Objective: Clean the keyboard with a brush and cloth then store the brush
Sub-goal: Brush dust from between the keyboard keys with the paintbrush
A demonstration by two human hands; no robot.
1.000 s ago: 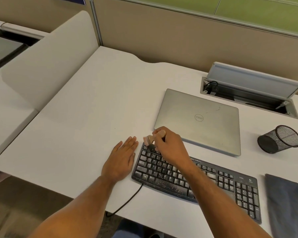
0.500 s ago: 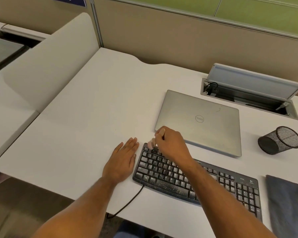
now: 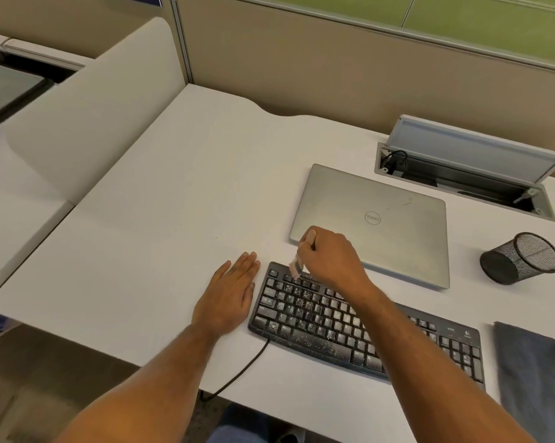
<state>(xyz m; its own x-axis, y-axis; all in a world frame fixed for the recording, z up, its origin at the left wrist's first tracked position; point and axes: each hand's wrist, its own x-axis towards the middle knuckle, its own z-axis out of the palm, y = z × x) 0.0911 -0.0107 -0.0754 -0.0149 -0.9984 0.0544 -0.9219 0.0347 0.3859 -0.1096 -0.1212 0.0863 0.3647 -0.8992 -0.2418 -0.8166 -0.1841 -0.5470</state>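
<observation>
Seen from the head camera, a black keyboard [image 3: 359, 327] lies slantwise on the white desk [image 3: 161, 238], its keys flecked with pale dust, thickest along the near rows. The right hand [image 3: 330, 257] hovers over the keyboard's far left corner, fingers curled round a small brush [image 3: 297, 266] whose blurred bristle end points down at the top key row; whether the bristles touch the keys is unclear. The left hand [image 3: 231, 292] rests flat on the desk just beside the keyboard's left edge, fingers straight and together, holding nothing. A closed silver laptop [image 3: 375, 222] sits just beyond the keyboard. Right of the keyboard's far end, a grey cloth [image 3: 535, 375] lies on the desk, and beyond that a black mesh cup [image 3: 522, 259] lies tipped on its side.
</observation>
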